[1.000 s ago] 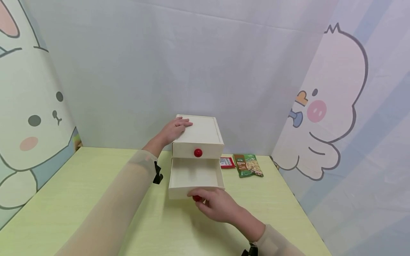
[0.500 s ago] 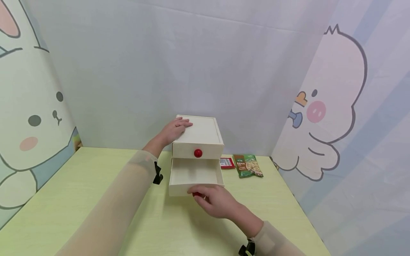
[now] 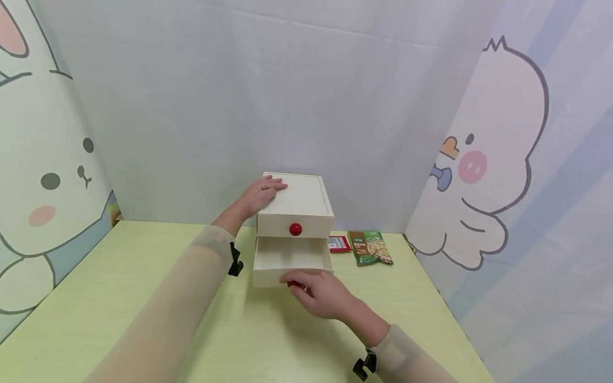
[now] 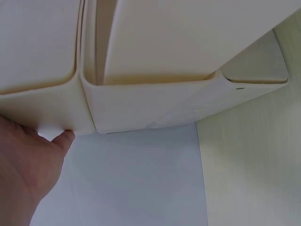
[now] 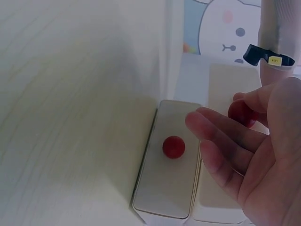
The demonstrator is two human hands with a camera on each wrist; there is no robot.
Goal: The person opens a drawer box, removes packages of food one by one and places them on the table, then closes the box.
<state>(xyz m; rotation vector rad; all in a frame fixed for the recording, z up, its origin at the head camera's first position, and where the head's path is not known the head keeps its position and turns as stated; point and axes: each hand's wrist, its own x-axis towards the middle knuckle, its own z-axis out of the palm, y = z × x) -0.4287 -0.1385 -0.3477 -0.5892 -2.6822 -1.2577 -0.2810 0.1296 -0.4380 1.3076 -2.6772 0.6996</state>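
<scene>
A cream drawer unit [image 3: 304, 194] stands on the table. Its upper drawer [image 3: 274, 225] with a red knob [image 3: 295, 229] is pushed in. The drawer below [image 3: 268, 277] is partly out, and nothing shows inside it. My right hand [image 3: 325, 295] pinches that drawer's red knob [image 5: 241, 113] between thumb and finger. Farther back and lower, another drawer front [image 5: 164, 188] with a red knob [image 5: 174, 147] appears in the right wrist view. On the unit's top, at its left edge, my left hand [image 3: 259, 196] rests with fingers extended. The left wrist view shows its thumb [image 4: 65, 140] against the unit.
Right of the unit lie a green and brown snack packet [image 3: 370, 248] and a red and white packet [image 3: 339, 244], the latter partly hidden by the unit. A grey curtain [image 3: 191, 106] hangs behind the pale table [image 3: 158, 255]. Cartoon-printed curtains flank both sides.
The drawer has slid part of the way back into the unit, and my right hand has moved forward with its knob. My left hand has stayed on the unit's top.
</scene>
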